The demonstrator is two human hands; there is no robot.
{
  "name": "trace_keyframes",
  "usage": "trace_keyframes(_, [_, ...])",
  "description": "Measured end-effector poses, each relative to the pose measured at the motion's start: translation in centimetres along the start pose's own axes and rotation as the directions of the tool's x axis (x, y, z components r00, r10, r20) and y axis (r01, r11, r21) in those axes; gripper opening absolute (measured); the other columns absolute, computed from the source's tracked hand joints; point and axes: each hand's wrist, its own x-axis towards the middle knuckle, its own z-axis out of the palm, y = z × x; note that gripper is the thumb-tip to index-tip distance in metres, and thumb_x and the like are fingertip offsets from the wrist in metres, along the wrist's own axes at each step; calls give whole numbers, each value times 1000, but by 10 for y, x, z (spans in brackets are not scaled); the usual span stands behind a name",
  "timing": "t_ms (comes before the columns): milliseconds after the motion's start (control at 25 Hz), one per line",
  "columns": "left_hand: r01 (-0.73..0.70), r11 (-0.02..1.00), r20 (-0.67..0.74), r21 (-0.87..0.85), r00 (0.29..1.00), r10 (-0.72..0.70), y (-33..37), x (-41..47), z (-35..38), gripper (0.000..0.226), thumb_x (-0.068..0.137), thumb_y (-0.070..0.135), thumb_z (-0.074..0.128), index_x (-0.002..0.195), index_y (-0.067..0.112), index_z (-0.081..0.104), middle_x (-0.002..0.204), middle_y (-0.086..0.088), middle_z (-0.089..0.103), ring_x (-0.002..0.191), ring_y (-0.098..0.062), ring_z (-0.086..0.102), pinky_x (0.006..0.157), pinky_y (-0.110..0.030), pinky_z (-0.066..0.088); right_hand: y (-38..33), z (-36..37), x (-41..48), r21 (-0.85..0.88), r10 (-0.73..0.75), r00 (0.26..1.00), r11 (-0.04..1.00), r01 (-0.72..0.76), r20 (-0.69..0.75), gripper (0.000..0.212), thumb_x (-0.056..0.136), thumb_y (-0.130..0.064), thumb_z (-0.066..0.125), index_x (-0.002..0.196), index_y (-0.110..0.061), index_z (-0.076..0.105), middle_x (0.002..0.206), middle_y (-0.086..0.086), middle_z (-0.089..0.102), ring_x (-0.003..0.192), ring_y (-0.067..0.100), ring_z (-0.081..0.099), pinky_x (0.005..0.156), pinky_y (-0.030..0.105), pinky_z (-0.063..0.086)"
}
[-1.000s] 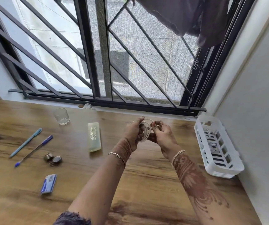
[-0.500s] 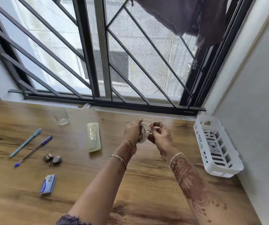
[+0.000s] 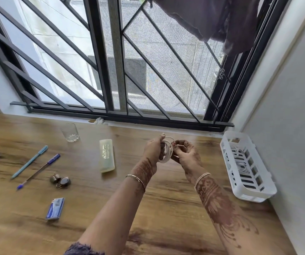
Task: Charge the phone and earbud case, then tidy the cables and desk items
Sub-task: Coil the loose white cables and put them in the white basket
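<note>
- Hands: left hand (image 3: 154,150) grips one side of a small white cable coil (image 3: 168,153), fingers curled round the loops. The right hand (image 3: 185,155) pinches the other side. Both are raised above the desk (image 3: 166,208).
- Handling (a judgement): the coil is light, limp and springy, and its loops will spring open if released. Hold across all loops, not by one end.
- Surface: smooth wood. A slotted basket (image 3: 253,196) sits right, by the wall, containing white cable (image 3: 240,163).
- Room: barred window (image 3: 100,70) behind; pens (image 3: 29,162), glass (image 3: 70,132) and pale case (image 3: 107,155) lie left.
</note>
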Motion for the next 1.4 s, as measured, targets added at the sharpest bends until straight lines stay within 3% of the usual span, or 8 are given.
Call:
trace_keyframes(320, [-35,999,-109,-29,994,31,-11,12,-3,32,93,30,53,66,14,55,63,-2,56,56,-16,50,54,-28,41,-2,0,-3,63,187,975,979,-196,120,16,88,-4,61,95,-17,55,79,1,69,69,11,64,71,28,49])
trace_keyframes(600, [-136,990,-186,41,972,142,-24,19,-8,57,92,53,46,46,21,53,53,2,54,55,-19,51,65,-34,44,-12,1,-13,-68,243,948,970,-234,208,10,85,-18,50,80,-25,55,84,-1,62,77,11,58,76,38,25])
trace_keyframes(840, [-154,985,-114,77,980,162,-27,27,-8,54,93,58,36,61,16,50,56,-1,48,51,-16,44,54,-27,39,-7,2,-16,-65,99,959,994,-85,265,49,65,6,66,105,-13,46,75,3,68,64,7,64,65,17,48])
trace_keyframes(920, [-156,984,-68,89,984,162,-31,30,-10,57,90,62,36,67,13,53,57,-2,45,49,-15,40,50,-24,34,2,4,-12,-89,72,964,995,-50,256,58,69,17,68,111,-12,42,76,5,71,70,15,65,76,26,52])
trace_keyframes(1080, [-191,965,-16,182,980,197,-32,32,-13,81,78,76,36,84,0,62,62,-4,50,53,-13,46,54,-25,39,7,8,-15,-164,24,983,986,7,182,48,74,7,73,105,-17,45,79,6,72,74,16,66,80,32,54])
trace_keyframes(1160, [-187,965,11,186,982,188,-32,29,-16,68,88,66,38,88,3,63,64,-3,56,53,-12,51,52,-24,43,13,9,-14,-225,-4,991,974,34,132,39,78,-14,76,103,-24,47,87,8,73,79,18,68,87,39,53])
trace_keyframes(1280, [-190,967,40,168,982,186,-33,24,-17,54,95,53,37,90,7,64,70,-4,62,59,-14,59,48,-21,48,23,11,-9,-577,-159,986,802,155,43,31,80,-54,60,97,-35,42,89,-4,73,87,20,69,92,51,47])
trace_keyframes(1400, [-192,951,6,241,981,196,-35,21,-17,48,94,54,38,77,13,57,63,1,49,51,-12,44,47,-23,39,20,13,-14,-796,-370,927,542,269,61,14,95,-41,46,99,-28,43,88,-5,70,88,25,65,87,42,45])
